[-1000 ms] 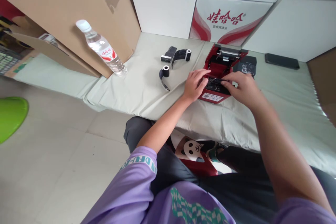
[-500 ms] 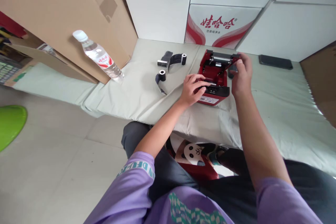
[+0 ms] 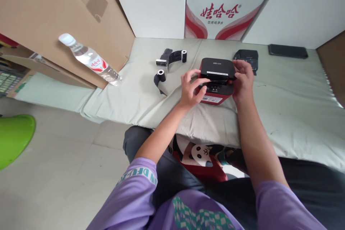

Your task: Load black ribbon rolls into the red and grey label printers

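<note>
A small red and black label printer (image 3: 217,95) stands on the cloth-covered surface, its black lid (image 3: 217,67) lowered with a narrow gap still showing at the front. My left hand (image 3: 191,88) holds the printer's left side, a finger at the gap and the thumb at the front edge. My right hand (image 3: 243,79) grips the right side of the lid and body, with some fingertips hidden behind it. Left of the printer lie a small black roll with a white core (image 3: 161,75) and a partly unwound black strip (image 3: 175,56).
Behind the printer lies a flat black piece (image 3: 249,57), and a dark phone (image 3: 288,51) is further right. A water bottle (image 3: 90,59) stands at left by a cardboard box (image 3: 107,39). White cartons (image 3: 223,14) line the back. A green stool (image 3: 16,138) is on the floor.
The printer's lid has swung down from raised to nearly closed, with my right hand moving along with it. The flat black piece behind now shows. The view has shifted slightly.
</note>
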A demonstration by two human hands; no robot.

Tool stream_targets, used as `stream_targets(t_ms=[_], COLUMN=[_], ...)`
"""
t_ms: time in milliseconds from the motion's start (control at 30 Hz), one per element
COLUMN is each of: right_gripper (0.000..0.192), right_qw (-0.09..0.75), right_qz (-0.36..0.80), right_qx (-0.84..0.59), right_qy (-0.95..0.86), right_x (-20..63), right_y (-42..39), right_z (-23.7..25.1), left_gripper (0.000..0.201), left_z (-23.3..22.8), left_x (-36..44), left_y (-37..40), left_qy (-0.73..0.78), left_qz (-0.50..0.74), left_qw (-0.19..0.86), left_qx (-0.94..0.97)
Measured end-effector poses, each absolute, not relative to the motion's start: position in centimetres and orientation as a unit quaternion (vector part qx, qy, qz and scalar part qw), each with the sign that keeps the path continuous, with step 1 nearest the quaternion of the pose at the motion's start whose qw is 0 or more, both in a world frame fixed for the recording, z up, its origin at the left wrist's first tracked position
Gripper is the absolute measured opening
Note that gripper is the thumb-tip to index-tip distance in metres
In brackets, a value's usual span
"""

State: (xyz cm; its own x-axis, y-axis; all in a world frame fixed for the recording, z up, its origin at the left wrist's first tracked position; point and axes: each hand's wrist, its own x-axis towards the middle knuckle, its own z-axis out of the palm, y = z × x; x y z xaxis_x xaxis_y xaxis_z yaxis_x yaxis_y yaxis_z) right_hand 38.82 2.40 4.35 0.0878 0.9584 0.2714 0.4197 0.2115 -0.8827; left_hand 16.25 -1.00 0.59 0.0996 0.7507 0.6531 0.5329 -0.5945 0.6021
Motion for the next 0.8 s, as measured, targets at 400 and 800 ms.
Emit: stream_targets(t_ms=[400,800], right_gripper=[0.063,0.083], right_qw=[0.626,0.553], right_qz=[0.487,0.474], right_qx=[-0.373,-0.44], right_qy=[-0.481,-0.526], right_x=[38.6,38.3], right_y=[4.0,3.1], right_z=[1.6,2.8], left_gripper=[0.065,0.059], left_z=[-0.6,-1.4], left_x=[16.0,15.9], left_y=[0.3,1.3], left_qy=[0.412,0.372], left_qz=[0.502,0.533], left_qw=[0.033,0.081], left_qx=[0.76,0.756])
